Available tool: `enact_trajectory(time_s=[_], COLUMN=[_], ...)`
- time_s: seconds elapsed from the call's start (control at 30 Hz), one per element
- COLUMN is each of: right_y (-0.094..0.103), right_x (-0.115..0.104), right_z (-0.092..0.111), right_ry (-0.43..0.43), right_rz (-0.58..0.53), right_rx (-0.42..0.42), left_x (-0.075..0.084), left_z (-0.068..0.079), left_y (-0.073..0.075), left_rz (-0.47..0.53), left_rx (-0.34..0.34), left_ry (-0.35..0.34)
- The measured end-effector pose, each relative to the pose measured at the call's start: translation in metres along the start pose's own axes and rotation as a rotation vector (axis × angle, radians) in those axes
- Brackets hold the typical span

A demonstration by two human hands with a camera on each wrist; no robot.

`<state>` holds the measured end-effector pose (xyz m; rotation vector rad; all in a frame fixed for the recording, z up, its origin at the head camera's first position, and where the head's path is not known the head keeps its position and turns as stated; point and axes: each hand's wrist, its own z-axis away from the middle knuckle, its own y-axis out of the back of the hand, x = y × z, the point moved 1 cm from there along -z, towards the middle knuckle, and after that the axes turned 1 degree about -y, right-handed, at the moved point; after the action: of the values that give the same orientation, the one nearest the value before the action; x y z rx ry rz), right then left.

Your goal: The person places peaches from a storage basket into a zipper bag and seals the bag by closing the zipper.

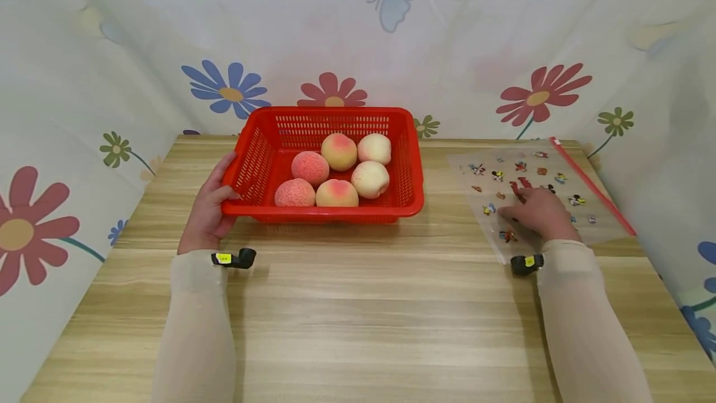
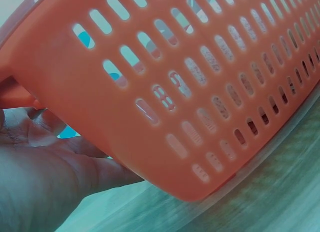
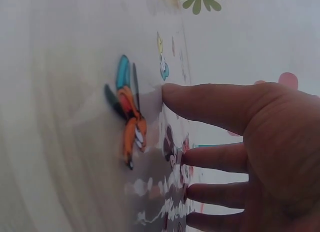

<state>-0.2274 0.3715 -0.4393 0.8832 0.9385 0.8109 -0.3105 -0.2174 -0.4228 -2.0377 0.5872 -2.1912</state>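
A red plastic basket with slotted walls stands at the back of the table, left of centre. Several peaches lie inside, among them a pink peach, a yellow-orange peach and a pale peach. My left hand grips the basket's left front corner; the left wrist view shows that hand at the rim and outer wall. On the right, a clear zip bag printed with small cartoon figures lies flat. My right hand touches it from above with fingertips, its fingers extended and spread.
The wooden table runs towards me between both forearms. A white cloth with flower and butterfly prints hangs behind it and along the sides. The bag's red zip strip lies along its right edge.
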Motion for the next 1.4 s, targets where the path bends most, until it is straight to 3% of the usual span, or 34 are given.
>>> enact_trajectory(time_s=[0.43, 0.93, 1.4], right_y=[-0.001, 0.004, 0.005], right_x=[0.002, 0.003, 0.001], right_z=[0.004, 0.009, 0.015], right_ry=[0.019, 0.13, 0.139], right_rz=[-0.042, 0.023, 0.048], right_rx=[-0.039, -0.073, -0.106], left_x=[0.001, 0.0, 0.0], left_z=[0.001, 0.0, -0.001], left_y=[-0.002, -0.001, 0.0], left_rz=[0.002, 0.001, 0.008], left_rx=[0.006, 0.009, 0.01], left_ry=[0.004, -0.005, 0.0])
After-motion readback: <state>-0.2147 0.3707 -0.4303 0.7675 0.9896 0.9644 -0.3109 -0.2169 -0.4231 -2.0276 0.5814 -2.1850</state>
